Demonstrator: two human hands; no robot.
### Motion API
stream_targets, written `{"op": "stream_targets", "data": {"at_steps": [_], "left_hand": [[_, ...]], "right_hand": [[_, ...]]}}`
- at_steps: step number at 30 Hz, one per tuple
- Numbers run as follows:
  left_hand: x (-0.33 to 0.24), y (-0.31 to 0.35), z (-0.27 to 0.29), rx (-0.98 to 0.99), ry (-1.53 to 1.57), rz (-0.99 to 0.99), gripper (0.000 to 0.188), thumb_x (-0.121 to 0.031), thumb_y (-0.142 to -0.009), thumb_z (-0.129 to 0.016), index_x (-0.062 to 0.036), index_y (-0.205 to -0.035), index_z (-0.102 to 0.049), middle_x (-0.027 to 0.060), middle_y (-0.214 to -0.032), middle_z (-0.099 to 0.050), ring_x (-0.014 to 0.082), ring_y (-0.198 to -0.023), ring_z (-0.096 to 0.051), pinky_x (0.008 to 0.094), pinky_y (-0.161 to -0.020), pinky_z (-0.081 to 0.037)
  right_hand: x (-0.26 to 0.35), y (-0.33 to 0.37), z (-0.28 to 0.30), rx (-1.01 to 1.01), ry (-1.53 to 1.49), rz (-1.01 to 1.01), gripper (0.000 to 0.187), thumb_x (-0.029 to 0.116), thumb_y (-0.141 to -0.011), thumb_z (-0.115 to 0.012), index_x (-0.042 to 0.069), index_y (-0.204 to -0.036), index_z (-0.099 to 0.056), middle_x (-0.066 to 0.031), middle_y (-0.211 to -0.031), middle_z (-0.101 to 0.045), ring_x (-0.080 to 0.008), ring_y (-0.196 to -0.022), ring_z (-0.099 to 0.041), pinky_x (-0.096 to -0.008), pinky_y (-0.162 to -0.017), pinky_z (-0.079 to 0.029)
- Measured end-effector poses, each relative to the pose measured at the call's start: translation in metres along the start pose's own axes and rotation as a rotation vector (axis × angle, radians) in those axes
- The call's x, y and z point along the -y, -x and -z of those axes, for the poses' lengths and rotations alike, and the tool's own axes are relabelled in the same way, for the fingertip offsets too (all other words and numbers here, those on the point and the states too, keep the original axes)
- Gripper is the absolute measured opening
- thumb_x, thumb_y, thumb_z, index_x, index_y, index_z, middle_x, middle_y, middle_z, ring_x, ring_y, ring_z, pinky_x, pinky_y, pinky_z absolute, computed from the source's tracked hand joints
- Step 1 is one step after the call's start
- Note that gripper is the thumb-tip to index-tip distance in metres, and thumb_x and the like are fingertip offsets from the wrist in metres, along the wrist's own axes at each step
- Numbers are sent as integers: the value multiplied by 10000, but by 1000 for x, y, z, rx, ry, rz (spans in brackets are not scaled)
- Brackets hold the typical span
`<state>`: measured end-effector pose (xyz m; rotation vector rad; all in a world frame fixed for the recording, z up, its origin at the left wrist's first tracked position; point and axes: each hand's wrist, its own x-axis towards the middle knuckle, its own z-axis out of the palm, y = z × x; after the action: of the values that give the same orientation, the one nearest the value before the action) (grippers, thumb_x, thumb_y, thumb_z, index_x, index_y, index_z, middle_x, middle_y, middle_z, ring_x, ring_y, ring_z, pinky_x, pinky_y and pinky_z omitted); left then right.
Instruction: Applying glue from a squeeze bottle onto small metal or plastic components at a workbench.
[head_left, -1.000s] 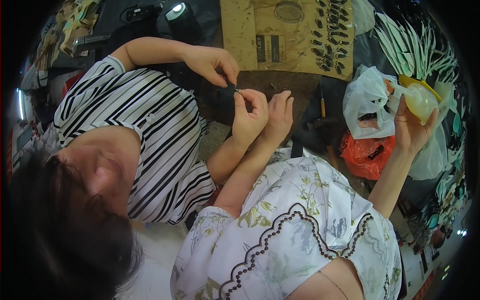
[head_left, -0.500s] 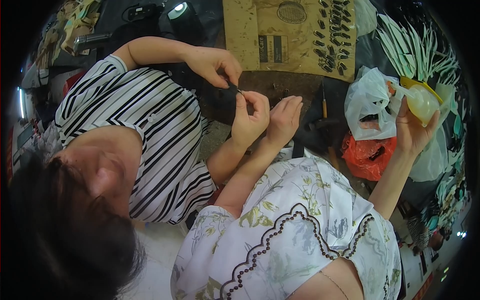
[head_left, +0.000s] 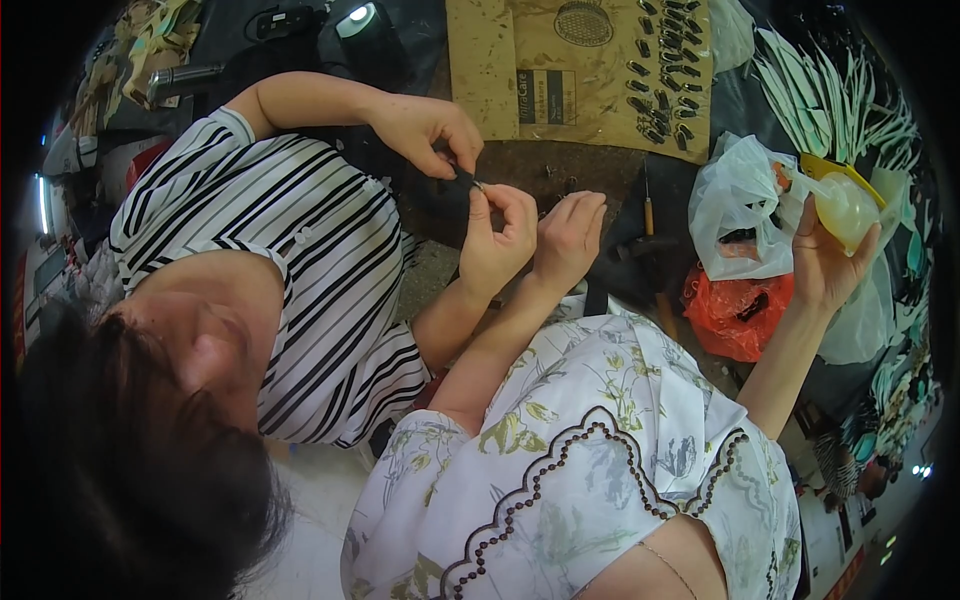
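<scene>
Near three o'clock, the right hand (head_left: 830,280), fingers curved, grips a rounded, translucent bottle (head_left: 845,212) beside a crinkled plastic bag (head_left: 718,198). The left hand (head_left: 566,245) has fingers close together; their grip I cannot tell.

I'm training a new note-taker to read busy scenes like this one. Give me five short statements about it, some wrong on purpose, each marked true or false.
1. The wearer's right hand holds a yellowish container. True.
2. The wearer's left hand grips the wooden-handled tool. False: the tool lies apart, to the right of that hand.
3. Small dark pieces lie on the brown paper. True.
4. The co-worker's top is plain red. False: it is white with dark stripes.
5. The red plastic bag lies nearer the wearer than the white plastic bag. True.
</scene>
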<state>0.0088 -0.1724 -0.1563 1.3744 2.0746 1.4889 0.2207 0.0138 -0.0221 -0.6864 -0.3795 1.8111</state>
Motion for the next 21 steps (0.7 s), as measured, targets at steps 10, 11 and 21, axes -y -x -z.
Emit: {"op": "stream_targets", "data": {"at_steps": [10,11,21], "left_hand": [[-1,-1,1,7,17,6,109,-7,-734,-579,-20,-839,-552,118,-789,-575,283,-693,-574,311,-593,-464],[-2,-1,1,6,16,6,109,-7,-734,-579,-20,-839,-552,118,-789,-575,283,-693,-574,311,-593,-464],[-5,-2,4,21,15,15,103,-5,-733,-578,-19,-832,-553,119,-780,-574,286,-684,-573,309,-585,-464]], "right_hand": [[1,-1,1,18,-11,-14,486,211,-745,-637,56,-1158,-431,-143,-1173,-471,-316,-1106,-444,-489,-901,-388],[1,-1,1,19,-12,-16,486,211,-745,-637,56,-1158,-431,-143,-1173,-471,-316,-1106,-444,-489,-901,-388],[2,0,-1,21,-8,-21,493,214,-744,-639,56,-1161,-429,-140,-1173,-472,-318,-1106,-443,-491,-906,-383]]}}
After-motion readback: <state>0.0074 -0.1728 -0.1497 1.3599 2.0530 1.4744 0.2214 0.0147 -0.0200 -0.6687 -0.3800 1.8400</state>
